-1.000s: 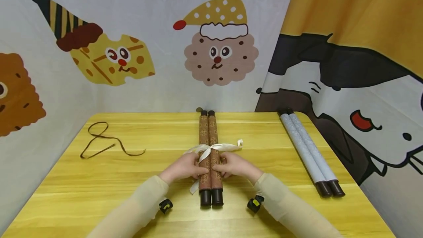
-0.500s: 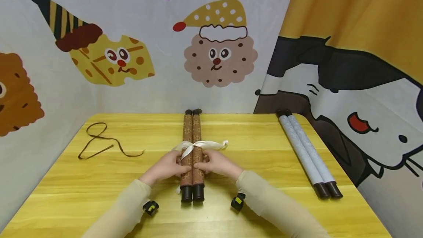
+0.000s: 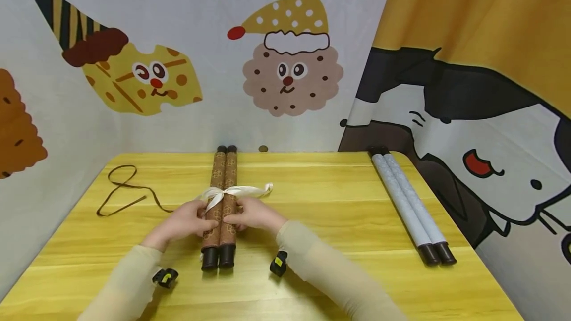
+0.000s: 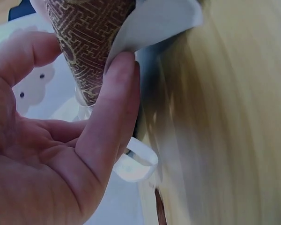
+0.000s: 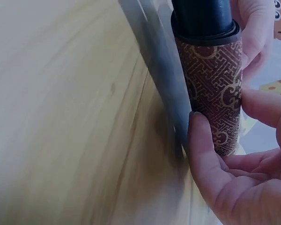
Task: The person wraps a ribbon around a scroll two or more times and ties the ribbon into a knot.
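A wood-grained bench (image 3: 312, 281) stands before a pale cloth backdrop (image 3: 178, 130) printed with cartoon snacks, with a yellow and black-and-white cartoon curtain (image 3: 468, 19) hanging to the right. Two brown patterned rolls (image 3: 229, 175) lie side by side left of the middle of the bench, pointing away from the person, their dark near end caps (image 3: 226, 255) nearly level. Whether the rolls touch the wood along their length is hard to tell. A white ribbon (image 3: 245, 190) is tied round both in a bow, one tail reaching right to a curled tip. The left hand (image 3: 185, 219) grips the left roll and the right hand (image 3: 257, 212) the right one, thumbs on top, fingers at the outer sides; in the left wrist view a fingertip meets the ribbon. A thin brown cord (image 3: 117, 187) lies looped on the left, running up to the left hand. Two pale blue-grey rolls (image 3: 399, 199) lie slanted near the right edge, well apart from both hands
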A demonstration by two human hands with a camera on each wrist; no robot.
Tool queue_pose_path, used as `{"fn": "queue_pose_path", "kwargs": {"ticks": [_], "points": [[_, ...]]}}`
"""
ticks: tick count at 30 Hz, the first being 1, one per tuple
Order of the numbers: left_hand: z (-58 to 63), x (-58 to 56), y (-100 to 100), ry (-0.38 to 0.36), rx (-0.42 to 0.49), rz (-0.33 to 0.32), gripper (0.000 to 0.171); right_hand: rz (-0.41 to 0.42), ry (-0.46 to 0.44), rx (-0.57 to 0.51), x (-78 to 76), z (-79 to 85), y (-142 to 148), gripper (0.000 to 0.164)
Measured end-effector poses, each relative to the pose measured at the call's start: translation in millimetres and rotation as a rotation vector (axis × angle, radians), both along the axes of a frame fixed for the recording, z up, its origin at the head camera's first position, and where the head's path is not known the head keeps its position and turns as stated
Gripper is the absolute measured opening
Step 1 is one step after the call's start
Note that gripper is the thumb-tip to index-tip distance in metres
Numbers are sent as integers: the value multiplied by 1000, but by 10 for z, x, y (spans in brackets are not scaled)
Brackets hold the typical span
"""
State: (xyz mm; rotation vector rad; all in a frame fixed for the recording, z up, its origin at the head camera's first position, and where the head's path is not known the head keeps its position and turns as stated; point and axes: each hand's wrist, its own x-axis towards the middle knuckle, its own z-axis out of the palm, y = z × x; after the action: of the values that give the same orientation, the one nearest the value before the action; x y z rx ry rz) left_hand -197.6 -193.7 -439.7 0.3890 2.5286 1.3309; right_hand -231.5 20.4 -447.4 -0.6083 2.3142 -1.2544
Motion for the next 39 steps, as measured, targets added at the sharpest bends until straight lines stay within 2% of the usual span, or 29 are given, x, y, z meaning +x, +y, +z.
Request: {"fn": "queue_pose_path", "kwargs": {"ticks": [11,17,21,25,29,34,36,39], "points": [[-31,50,-254,1,-43,-35,24,-14,37,81,66,-31,-301,28],[-36,75,-370,5,-55,-29,22,5,89,127,63,-25,-426,23],[-44,64,-457,1,-69,-30,22,0,89,137,78,-17,-502,23],[-41,54,-496,-1,-76,-51,23,1,82,140,94,-15,-507,27],[-28,45,-518,-43,-45,-65,24,29,123,163,105,11,-445,30],[31,17,-626,-74,-42,-40,35,71,176,240,154,114,-328,52],[69,-11,-697,-40,-77,-15,39,74,193,259,171,172,-277,57],[133,-78,-804,74,-190,42,36,73,241,251,178,257,-201,53]]}}
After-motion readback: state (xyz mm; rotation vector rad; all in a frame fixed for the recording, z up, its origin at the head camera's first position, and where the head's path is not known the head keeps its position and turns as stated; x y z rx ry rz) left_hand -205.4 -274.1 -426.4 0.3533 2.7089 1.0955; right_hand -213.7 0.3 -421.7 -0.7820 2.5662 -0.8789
